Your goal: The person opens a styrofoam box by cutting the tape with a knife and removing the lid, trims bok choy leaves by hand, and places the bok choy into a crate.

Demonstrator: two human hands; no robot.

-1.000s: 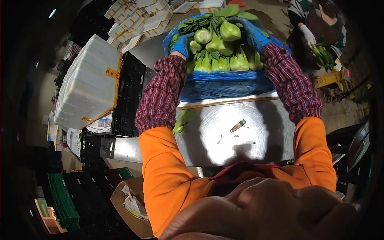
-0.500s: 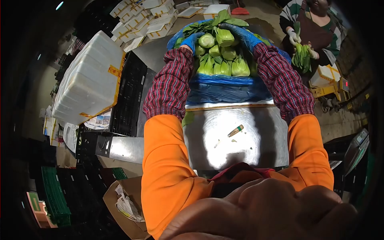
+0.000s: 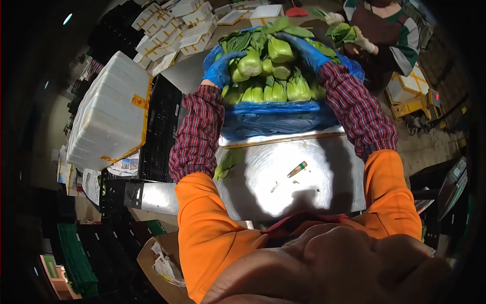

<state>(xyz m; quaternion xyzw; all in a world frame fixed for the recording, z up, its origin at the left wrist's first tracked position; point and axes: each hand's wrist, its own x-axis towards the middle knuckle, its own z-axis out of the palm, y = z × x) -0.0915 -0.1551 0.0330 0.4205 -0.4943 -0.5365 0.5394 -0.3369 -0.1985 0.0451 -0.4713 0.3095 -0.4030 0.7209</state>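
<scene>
Heads of bok choy (image 3: 275, 90) are stacked in a box lined with blue plastic film (image 3: 283, 121) at the top middle of the view. My left hand (image 3: 218, 71), in a blue glove, curls round the left side of the pile, its thumb over a bok choy with a pale green base (image 3: 249, 64). My right hand (image 3: 310, 52), also gloved in blue, lies along the right side with fingers stretched out against another bok choy (image 3: 280, 50). Its fingertips are partly lost among the leaves. A short knife-like tool with a wooden handle (image 3: 297, 169) lies on the metal table (image 3: 243, 192).
A white foam box (image 3: 109, 114) leans at left beside a black crate (image 3: 161, 131). A loose leaf (image 3: 229, 163) lies on the table. At upper right stands a co-worker holding greens (image 3: 341, 33), near a yellow scale (image 3: 409, 112). Foam boxes (image 3: 195, 38) are piled behind.
My left hand has shifted left and down, and the bok choy by it has tipped nearer. The co-worker's greens have moved up and left. The view has shifted slightly.
</scene>
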